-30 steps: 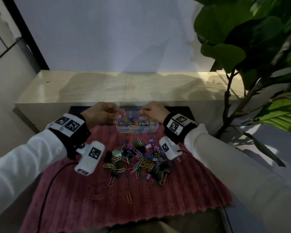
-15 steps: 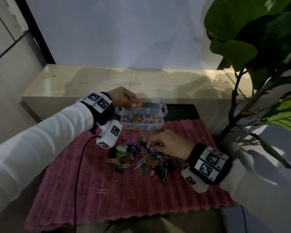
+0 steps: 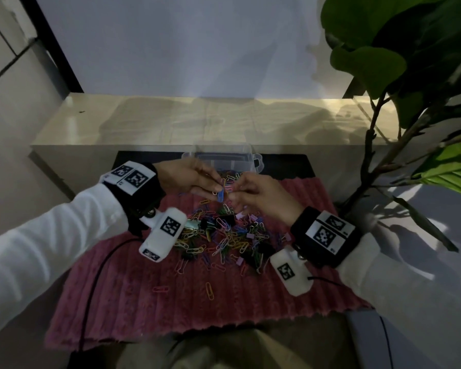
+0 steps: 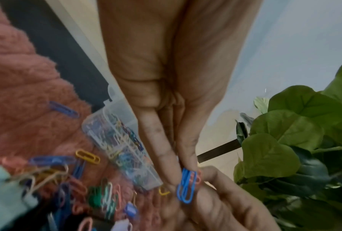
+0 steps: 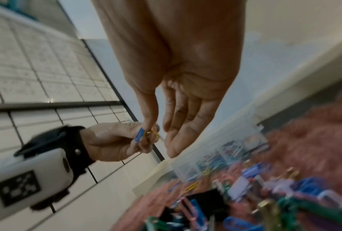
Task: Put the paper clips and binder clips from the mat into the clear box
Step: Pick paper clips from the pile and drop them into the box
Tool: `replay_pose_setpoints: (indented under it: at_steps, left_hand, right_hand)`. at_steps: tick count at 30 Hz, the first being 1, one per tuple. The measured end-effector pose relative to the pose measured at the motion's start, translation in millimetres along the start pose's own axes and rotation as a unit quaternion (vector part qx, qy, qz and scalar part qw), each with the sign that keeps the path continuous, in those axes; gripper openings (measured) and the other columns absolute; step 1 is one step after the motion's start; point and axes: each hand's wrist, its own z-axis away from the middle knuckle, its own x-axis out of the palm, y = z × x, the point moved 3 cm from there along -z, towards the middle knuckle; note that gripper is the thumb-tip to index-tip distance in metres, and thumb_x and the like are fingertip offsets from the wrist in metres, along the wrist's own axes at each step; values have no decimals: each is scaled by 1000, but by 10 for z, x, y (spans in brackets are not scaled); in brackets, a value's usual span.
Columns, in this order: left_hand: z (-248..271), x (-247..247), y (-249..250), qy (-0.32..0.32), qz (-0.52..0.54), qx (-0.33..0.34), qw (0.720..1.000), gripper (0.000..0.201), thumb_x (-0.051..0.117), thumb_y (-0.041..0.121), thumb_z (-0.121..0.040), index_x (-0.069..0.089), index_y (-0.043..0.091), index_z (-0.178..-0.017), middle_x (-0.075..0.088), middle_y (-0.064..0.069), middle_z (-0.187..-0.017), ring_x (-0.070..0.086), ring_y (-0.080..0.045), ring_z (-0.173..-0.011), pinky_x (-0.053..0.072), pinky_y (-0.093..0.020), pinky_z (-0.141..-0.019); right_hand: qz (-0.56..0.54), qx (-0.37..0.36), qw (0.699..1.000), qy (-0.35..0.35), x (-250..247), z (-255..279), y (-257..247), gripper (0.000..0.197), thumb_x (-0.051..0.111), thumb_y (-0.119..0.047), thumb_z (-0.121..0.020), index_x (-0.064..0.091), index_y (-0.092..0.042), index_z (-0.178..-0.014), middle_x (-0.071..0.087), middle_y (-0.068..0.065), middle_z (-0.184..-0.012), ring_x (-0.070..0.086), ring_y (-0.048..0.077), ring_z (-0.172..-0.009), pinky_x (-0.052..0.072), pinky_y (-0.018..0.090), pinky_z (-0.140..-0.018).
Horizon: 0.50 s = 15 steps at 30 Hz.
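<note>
Pink ribbed mat fills the head view, with a heap of coloured paper clips and binder clips lying at its middle. At the mat's far edge stands the clear box, lid open, with clips already inside. Both hands meet just in front of the box, above the mat: the left hand pinches a blue paper clip between thumb and fingertips, and the right hand touches the same small bunch (a yellow and a pink clip show beside the blue one). A leafy plant stands at the right.

From the left wrist, thumb and forefinger nip the blue paper clip, the right hand just under it; the clear box lies beside the fingers on the mat.

From the right wrist, the right hand's thumb and forefinger close on the bunch, its other fingers straight. The left hand grips the blue clip; the heap is blurred.
</note>
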Motion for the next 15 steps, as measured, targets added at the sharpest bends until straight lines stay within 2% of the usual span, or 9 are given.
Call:
replay_pose_setpoints:
  at_steps: [1,3,6,9,11,13,15]
  left_hand:
    - [1,26,-17,-6,19,2,1000,12,55,-5,-83,61,5,-79,68,-4,-78,69,-7,-73,57,-17,-73]
    - [12,66,-64,-10,53,8,999,8,55,-5,-83,57,3,-82,66,-8,-83,70,-8,-74,57,-16,-72]
    - [20,85,-166,6,74,15,997,10,56,-6,-80,54,4,-80,62,-12,-86,70,-9,-72,57,-16,-69]
    - [38,87,-216,32,62,22,997,13,58,-7,-79,54,5,-80,61,-11,-83,69,-8,-67,56,-14,-63]
    - [45,78,-199,56,32,23,998,17,60,-5,-79,58,9,-89,64,-9,-83,69,-7,-65,57,-15,-65]
    - [35,66,-136,70,1,30,997,20,60,-2,-80,62,8,-97,67,-7,-85,69,-6,-67,57,-15,-69]
    - [21,54,-28,83,0,33,996,15,58,-1,-81,64,7,-92,67,-6,-86,69,-7,-68,57,-15,-70]
  right_hand:
    - [-27,2,1000,6,31,-2,-11,10,66,-14,-83,56,-13,-85,67,11,-81,65,22,-66,56,29,-63]
    - [-42,-2,999,18,79,-14,-26,15,69,-16,-80,54,-17,-80,67,7,-76,65,20,-62,56,27,-60]
    - [-25,-7,999,23,119,-43,-9,19,72,-10,-77,54,-15,-79,65,6,-71,64,14,-55,56,24,-57]
    - [-24,-12,1000,16,135,-70,17,14,70,-3,-77,57,-10,-79,65,10,-70,64,16,-55,57,26,-58]
    - [-22,-17,999,34,127,-102,15,9,68,0,-78,60,-3,-79,64,11,-64,63,12,-49,57,25,-54]
    - [-30,-18,997,66,99,-162,0,10,67,2,-79,58,-3,-76,62,11,-60,61,9,-42,55,23,-48]
    - [-57,-19,993,100,46,-233,-20,15,64,2,-81,54,-6,-74,62,11,-60,61,9,-41,54,23,-45]
